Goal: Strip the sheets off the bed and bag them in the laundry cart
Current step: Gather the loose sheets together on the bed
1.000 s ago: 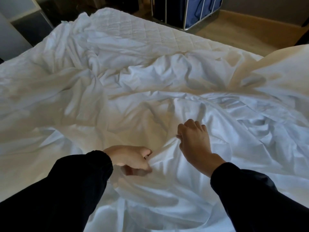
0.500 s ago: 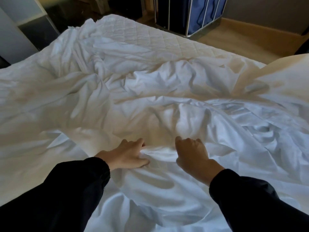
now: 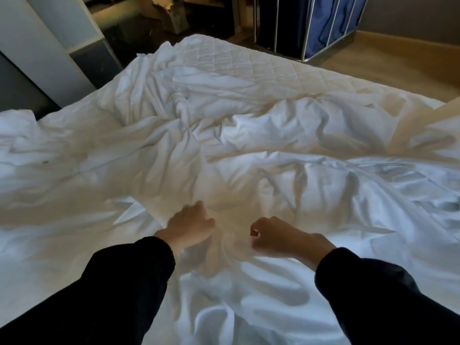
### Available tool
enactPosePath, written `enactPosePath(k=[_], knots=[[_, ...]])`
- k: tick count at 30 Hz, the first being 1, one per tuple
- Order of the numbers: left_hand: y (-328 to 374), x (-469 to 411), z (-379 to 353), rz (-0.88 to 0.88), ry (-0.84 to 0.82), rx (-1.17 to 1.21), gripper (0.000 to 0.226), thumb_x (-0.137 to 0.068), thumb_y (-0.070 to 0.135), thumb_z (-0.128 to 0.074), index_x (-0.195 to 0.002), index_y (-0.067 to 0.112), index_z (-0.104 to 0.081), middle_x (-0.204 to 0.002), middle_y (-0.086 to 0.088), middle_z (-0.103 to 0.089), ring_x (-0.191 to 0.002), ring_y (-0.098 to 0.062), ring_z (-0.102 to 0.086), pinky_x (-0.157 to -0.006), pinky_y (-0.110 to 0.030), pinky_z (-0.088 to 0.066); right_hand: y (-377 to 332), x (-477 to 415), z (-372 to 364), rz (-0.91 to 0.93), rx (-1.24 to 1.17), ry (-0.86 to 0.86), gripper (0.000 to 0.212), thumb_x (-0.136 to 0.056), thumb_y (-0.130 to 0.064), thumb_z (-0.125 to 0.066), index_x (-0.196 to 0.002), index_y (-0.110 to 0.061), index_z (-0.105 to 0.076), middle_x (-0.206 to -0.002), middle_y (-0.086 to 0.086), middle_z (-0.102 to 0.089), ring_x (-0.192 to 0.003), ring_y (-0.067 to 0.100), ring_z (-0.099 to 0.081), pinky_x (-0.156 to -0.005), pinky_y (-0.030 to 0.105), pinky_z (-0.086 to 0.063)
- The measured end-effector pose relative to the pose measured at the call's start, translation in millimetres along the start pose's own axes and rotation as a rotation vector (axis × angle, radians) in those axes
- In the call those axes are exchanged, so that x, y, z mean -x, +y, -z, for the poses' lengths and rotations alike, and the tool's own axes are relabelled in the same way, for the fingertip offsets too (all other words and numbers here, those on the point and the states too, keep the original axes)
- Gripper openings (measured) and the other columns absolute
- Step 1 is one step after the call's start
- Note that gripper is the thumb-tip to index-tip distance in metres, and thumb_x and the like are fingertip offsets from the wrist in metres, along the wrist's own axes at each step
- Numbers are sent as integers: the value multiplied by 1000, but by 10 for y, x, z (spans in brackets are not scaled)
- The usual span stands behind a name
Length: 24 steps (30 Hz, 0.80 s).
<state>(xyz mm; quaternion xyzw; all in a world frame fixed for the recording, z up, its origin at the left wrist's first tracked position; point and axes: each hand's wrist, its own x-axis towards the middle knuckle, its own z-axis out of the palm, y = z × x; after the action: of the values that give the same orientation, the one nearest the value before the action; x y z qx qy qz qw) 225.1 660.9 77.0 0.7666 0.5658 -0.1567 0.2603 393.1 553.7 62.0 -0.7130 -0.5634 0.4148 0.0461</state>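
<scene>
A rumpled white sheet (image 3: 249, 150) lies bunched across the bed. At the far corner the quilted mattress pad (image 3: 239, 70) shows bare. My left hand (image 3: 189, 229) grips a fold of the sheet near the front middle. My right hand (image 3: 276, 236) is curled on the same bunch of cloth, a hand's width to the right. Both arms wear black sleeves. The laundry cart (image 3: 323, 23), with a blue bag in a metal frame, stands on the floor past the far corner of the bed.
A white cabinet or wall panel (image 3: 47, 51) stands at the left beside the bed. Dark shelving with a cardboard box (image 3: 169, 13) is behind the bed. Wooden floor (image 3: 388, 61) runs along the far right side, toward the cart.
Both hands have pulled back toward me with gathered sheet, and the cloth has bunched up more between them. The view has tilted up, showing more of the cart and the far corner.
</scene>
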Motion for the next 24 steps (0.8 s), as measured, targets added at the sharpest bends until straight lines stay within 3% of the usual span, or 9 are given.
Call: enactPosePath(k=[2, 5, 9, 12, 15, 18, 20, 22, 24], knots=[[-187, -82, -18, 144, 89, -147, 61, -87, 52, -49, -130, 12, -30, -126, -15, -36, -102, -35, -54, -72, -33, -40, -18, 9, -22, 25, 74, -34, 23, -81, -22, -51, -100, -23, -65, -102, 3, -63, -94, 24, -59, -80, 34, -50], [-364, -199, -106, 373, 7, 145, 109, -76, 60, -63, -151, 21, 8, -144, -21, -18, -101, -35, -55, -61, -29, -49, -104, -1, -65, 80, 77, -45, 35, -83, -37, -54, -115, -29, -64, -119, 1, -59, -113, 22, -53, -90, 33, -44], [-453, -286, -321, 489, 118, 712, 109, -84, 12, -63, -147, 22, 24, -139, -21, -35, -90, -35, -57, -46, -32, -51, -304, -29, -128, 218, 178, -6, 15, -84, -39, -58, -84, -25, -63, -101, 1, -54, -91, 19, -50, -78, 28, -37], [-531, -195, -385, 520, 278, 1010, 93, -85, 3, -55, -151, 14, 10, -127, -10, -41, -86, -32, -58, -60, -38, -55, -411, -58, -158, 230, 310, -25, 17, -79, -26, -62, -68, -16, -55, -77, 2, -56, -70, 21, -48, -60, 26, -34], [-640, 62, -407, 536, 402, 878, 58, -75, 9, -53, -131, 1, -38, -120, -21, -56, -102, -39, -60, -83, -44, -53, -481, -49, -252, 162, 313, -123, 21, -78, -30, -56, -65, -15, -51, -76, 5, -58, -71, 26, -56, -52, 24, -37], [-806, 412, -377, 542, 638, 890, 32, -78, 1, -49, -108, 3, -60, -101, -16, -65, -94, -35, -60, -81, -37, -49, -491, -31, -425, 65, 246, -169, 34, -93, -42, -39, -101, -15, -57, -111, 10, -59, -101, 30, -56, -75, 32, -39], [-962, 684, -324, 560, 788, 1020, 35, -79, -2, -47, -109, 7, -64, -101, -17, -65, -86, -32, -61, -73, -37, -50, -459, 2, -552, -28, 202, -177, 50, -97, -45, -35, -134, -11, -38, -131, 14, -52, -117, 31, -51, -88, 36, -40], [-1106, 1012, -275, 564, 923, 1198, 39, -79, -6, -41, -106, 9, -65, -84, -15, -62, -61, -24, -56, -52, -29, -44, -442, 91, -660, -68, 227, -238, 67, -94, -54, -43, -139, -6, -28, -131, 16, -53, -116, 30, -54, -91, 36, -41], [-1228, 1344, -261, 555, 979, 1285, 40, -80, -10, -36, -99, 11, -64, -66, -11, -51, -37, -13, -45, -36, -19, -33, -477, 240, -746, -32, 308, -363, 62, -85, -68, -49, -116, -14, -49, -107, 8, -63, -90, 24, -61, -75, 31, -44]])
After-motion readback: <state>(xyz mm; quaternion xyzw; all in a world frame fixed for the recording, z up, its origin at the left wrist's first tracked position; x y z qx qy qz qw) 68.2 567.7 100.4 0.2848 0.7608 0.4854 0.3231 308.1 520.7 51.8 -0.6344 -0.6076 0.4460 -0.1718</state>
